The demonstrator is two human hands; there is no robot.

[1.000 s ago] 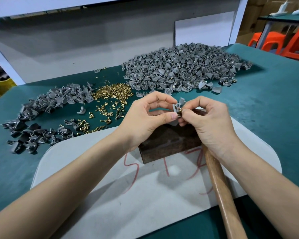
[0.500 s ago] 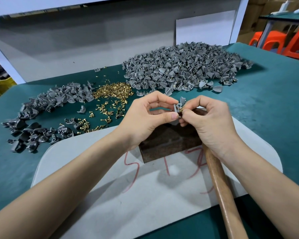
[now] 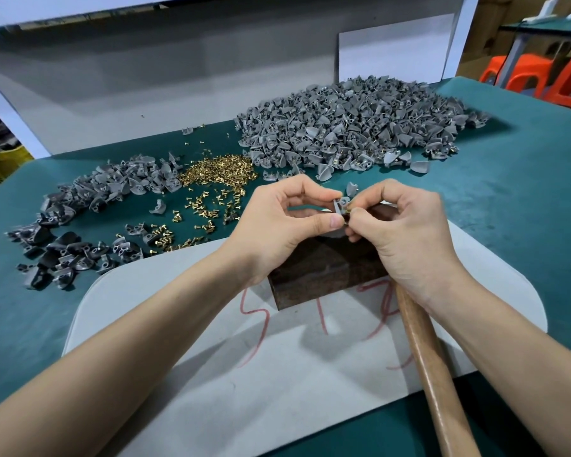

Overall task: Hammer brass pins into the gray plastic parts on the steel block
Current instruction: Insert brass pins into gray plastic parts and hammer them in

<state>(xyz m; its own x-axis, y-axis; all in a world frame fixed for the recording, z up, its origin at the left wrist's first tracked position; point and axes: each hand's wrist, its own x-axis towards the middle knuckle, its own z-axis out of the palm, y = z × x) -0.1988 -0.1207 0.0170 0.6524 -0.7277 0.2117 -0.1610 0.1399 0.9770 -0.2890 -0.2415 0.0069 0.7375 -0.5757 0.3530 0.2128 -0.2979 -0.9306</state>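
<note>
Block (image 3: 323,268) below; left hand (image 3: 277,232) pinches upright part (image 3: 341,204); right hand (image 3: 409,235), seemingly pin (image 3: 346,212).

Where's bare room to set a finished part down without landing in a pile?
Bare green table right of the steel block, between the big gray pile and the hammer handle. Also the pale board near you, left of the handle. Crowded: the table far-left, with brass pins and smaller part heaps.

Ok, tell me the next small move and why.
Probably seat the pin in the part's hole. The left hand pinches the part above the block, the right hand pinches the pin against it, and the hammer lies ungripped.
</note>
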